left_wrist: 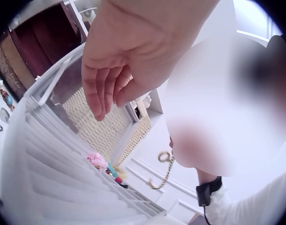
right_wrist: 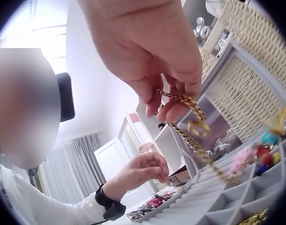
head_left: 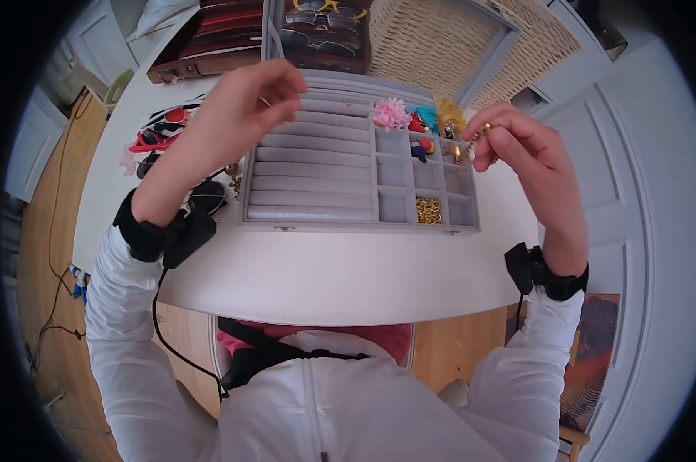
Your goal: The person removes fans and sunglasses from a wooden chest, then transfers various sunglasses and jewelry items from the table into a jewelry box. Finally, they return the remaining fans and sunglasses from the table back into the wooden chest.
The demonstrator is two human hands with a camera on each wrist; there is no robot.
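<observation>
My right hand [head_left: 534, 158] pinches a gold chain [right_wrist: 195, 146] with a round ring clasp at one end. The chain dangles from the fingertips over the right-hand compartments of a grey jewelry box [head_left: 332, 227]. My left hand [head_left: 240, 112] hovers over the box's upper left, its fingers loosely bent and nothing in them. Padded ring rolls [head_left: 313, 169] fill the left half of the box. In the small squares to the right lie a pink tasselled piece [head_left: 392, 113], a teal tassel [head_left: 426, 118], a yellow tassel [head_left: 449, 117] and another gold chain [head_left: 429, 210].
The box's clear lid [head_left: 509, 54] stands raised at the back, with a woven basket [head_left: 544, 46] behind it. A dark red case [head_left: 201, 69] sits at the back left. Sunglasses [head_left: 159, 138] and other small pieces lie left of the box on the white table [head_left: 325, 277].
</observation>
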